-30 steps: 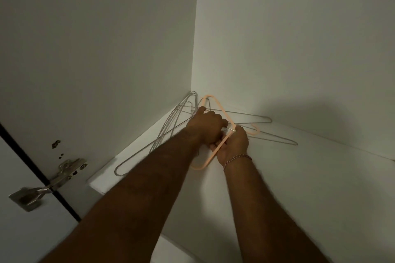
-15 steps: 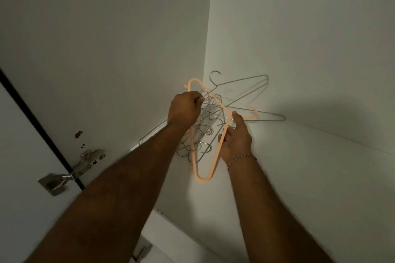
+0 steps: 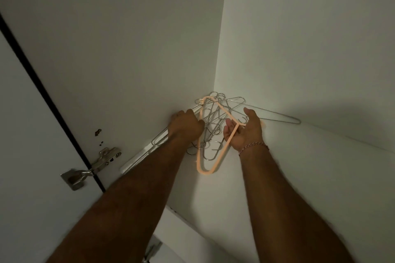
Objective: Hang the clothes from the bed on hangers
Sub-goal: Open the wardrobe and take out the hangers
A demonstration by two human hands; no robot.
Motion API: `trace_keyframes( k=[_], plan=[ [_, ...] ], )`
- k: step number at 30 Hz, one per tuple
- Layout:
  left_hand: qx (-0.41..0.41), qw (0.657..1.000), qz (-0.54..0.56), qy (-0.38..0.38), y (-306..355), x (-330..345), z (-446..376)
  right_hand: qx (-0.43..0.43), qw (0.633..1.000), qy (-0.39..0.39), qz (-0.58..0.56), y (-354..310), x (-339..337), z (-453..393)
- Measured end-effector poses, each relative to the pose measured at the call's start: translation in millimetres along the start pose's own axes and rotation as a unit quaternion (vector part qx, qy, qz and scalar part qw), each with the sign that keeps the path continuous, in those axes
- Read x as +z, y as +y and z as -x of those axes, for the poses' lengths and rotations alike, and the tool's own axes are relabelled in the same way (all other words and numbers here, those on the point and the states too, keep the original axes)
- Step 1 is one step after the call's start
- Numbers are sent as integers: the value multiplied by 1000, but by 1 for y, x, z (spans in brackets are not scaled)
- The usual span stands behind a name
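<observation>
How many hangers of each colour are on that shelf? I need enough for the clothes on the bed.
Orange hanger: 1, pinched in the right hand.
Wire hangers: a tangled bundle gripped by the left hand; too overlapped to count, clearly several.
Total: 1 orange plus several wire; exact number cannot be told.

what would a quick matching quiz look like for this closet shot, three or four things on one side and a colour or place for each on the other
Things:
1. plastic hanger
2. wire hangers
3. door hinge
4. bracelet

Colour or place:
A. metal fitting at the lower left, on the door edge
B. round the wrist of the right hand
C. peach-orange, sticking out over the shelf edge
D. silver, tangled in the shelf corner, partly under the left hand

Pairs: 1-C, 2-D, 3-A, 4-B
</observation>
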State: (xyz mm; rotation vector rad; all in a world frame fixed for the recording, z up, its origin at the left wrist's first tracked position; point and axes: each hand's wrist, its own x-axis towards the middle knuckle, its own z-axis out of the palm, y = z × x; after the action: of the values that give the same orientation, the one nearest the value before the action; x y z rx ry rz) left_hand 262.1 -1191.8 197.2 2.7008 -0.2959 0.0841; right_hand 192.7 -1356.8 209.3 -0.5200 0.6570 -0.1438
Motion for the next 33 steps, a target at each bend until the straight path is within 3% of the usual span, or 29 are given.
trace_keyframes(
  k=[4,7,9,12,13,14,16,19,21,26,31,33],
  plan=[
    [27,998,-53,-16,-1,-1,4,-3,1000,-21,-18,-11,-1,-12],
    [31,997,-64,-28,1,-4,2,-42,999,24,-1,-14,9,-19],
    [30,996,-77,-31,0,-6,0,-97,990,99,10,-18,10,-23],
    [35,993,-115,-17,-3,-2,-1,-229,960,152,46,-22,1,-24],
    [39,991,-126,-9,-5,0,-1,-303,926,218,61,-26,-5,-25],
    [43,990,-135,-1,-6,3,-1,-394,864,292,111,-33,-14,-25],
    [51,988,-146,10,-9,8,0,-484,736,305,362,-49,-33,-33],
    [54,987,-149,24,-10,15,0,-376,549,237,708,-82,-59,-50],
    [47,989,-137,28,-9,18,1,-315,438,199,818,-99,-63,-47],
    [37,992,-117,12,-10,18,0,-215,379,103,894,-123,-48,-41],
    [36,992,-119,11,-10,16,1,-232,236,83,940,-116,-57,-27],
    [38,992,-118,10,-11,14,1,-238,227,84,941,-115,-66,-24]
  ],
)
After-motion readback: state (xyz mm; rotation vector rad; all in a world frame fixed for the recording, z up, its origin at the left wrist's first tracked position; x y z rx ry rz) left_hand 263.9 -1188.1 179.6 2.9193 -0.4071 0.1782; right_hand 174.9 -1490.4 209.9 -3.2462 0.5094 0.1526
